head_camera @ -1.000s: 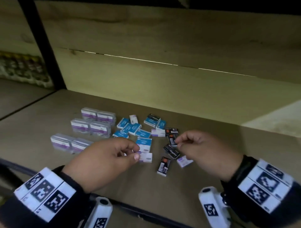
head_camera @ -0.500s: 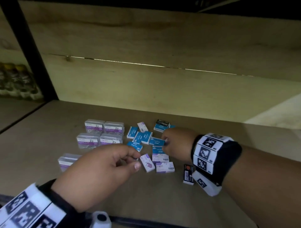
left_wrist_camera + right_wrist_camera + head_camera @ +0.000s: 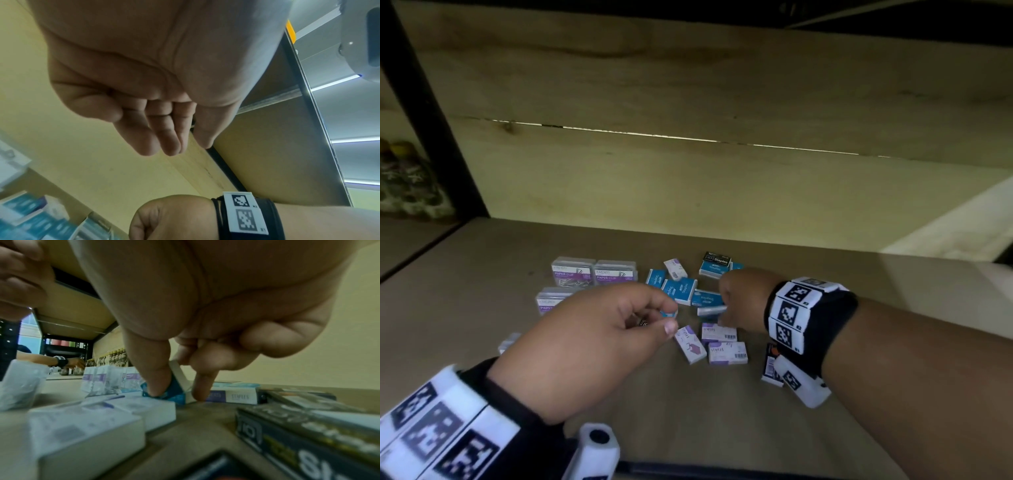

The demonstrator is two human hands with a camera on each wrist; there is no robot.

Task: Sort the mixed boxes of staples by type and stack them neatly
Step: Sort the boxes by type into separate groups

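Note:
Small staple boxes lie mixed on the wooden shelf [image 3: 482,308]: blue ones [image 3: 678,289], purple-and-white ones [image 3: 726,353] and a black one [image 3: 717,258] on top of a blue one. My right hand [image 3: 726,308] reaches across into the blue group. In the right wrist view its thumb and forefinger pinch a blue staples box [image 3: 176,392] tipped up on its edge. Black boxes [image 3: 308,426] lie below that wrist. My left hand [image 3: 664,315] hovers in front of the pile, fingers loosely curled; the left wrist view shows nothing in its fingers [image 3: 164,138].
Clear paper clip boxes [image 3: 571,272] stand in rows left of the staples. The shelf's wooden back wall [image 3: 688,188] rises close behind, with a black post [image 3: 431,120] at the left. Another person's hand [image 3: 76,362] and bottles [image 3: 111,358] show far off.
My right hand left the black boxes at the right, crossed to the blue boxes and now pinches one. The left hand stays curled in front of the pile.

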